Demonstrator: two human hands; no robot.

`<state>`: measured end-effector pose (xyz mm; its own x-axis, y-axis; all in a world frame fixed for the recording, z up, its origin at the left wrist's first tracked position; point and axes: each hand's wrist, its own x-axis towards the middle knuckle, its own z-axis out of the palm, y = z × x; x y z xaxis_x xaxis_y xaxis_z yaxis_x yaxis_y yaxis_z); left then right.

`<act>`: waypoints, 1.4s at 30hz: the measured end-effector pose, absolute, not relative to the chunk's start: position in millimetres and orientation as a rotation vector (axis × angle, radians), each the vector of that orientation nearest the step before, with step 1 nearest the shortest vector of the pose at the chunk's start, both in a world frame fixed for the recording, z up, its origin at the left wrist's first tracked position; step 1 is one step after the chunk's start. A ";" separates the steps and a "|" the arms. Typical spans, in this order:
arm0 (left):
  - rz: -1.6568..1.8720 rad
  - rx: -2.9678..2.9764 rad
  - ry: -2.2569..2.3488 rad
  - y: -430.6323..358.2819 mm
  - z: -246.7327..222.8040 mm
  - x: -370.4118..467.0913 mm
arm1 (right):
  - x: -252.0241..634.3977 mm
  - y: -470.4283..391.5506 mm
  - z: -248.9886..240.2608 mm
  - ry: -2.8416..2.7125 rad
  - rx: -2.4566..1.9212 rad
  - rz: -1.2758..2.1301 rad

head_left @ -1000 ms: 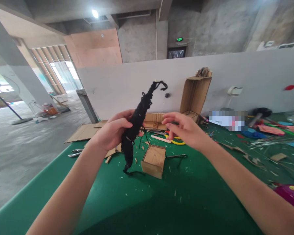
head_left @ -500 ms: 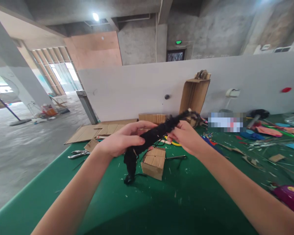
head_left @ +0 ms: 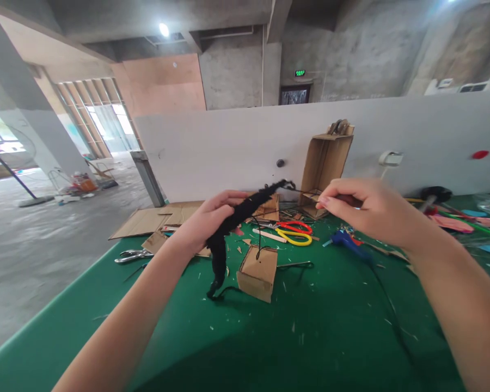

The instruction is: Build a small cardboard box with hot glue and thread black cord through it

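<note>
A green bench [head_left: 106,305] fills the lower half of the frame, backed by a white partition [head_left: 228,141] across the middle. An open cardboard box [head_left: 324,163] is leaned upright against that partition, right of centre. A small cardboard box [head_left: 258,272] is set at centre, with yellow and red scissors [head_left: 294,233] just behind it and a blue glue gun [head_left: 349,242] to their right. Pliers [head_left: 133,255] are seen at the left. At centre, a black yarn bundle [head_left: 232,223] is gripped by the left hand [head_left: 206,223], closed around its middle, seemingly to steady it; it looks fuzzy and long, with its lower end reaching the bench. A thin strand is pinched by the right hand [head_left: 365,209] and drawn taut from the bundle's upper tip.
</note>
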<state>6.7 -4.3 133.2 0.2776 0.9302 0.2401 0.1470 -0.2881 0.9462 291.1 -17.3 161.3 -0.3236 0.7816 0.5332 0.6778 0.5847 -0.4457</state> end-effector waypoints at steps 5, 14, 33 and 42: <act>1.065 1.220 0.758 9.0 123.9 -3.9 | 295.5 2.4 153.1 -2.011 -1.338 0.117; 0.571 1.661 0.610 9.5 112.4 -18.3 | 309.2 34.3 139.4 -1.716 -1.413 0.097; 0.976 1.521 0.793 26.2 106.2 -48.9 | 345.8 25.3 156.7 -1.431 -1.446 -0.121; 0.931 1.451 0.628 18.8 109.7 -33.1 | 339.8 20.0 160.6 -1.442 -1.541 -0.054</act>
<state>-33.1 18.8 109.7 0.5279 0.8310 0.1754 -0.1481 -0.1133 0.9825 339.8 20.0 160.6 0.2921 0.7333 0.6140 0.7774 0.1919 -0.5990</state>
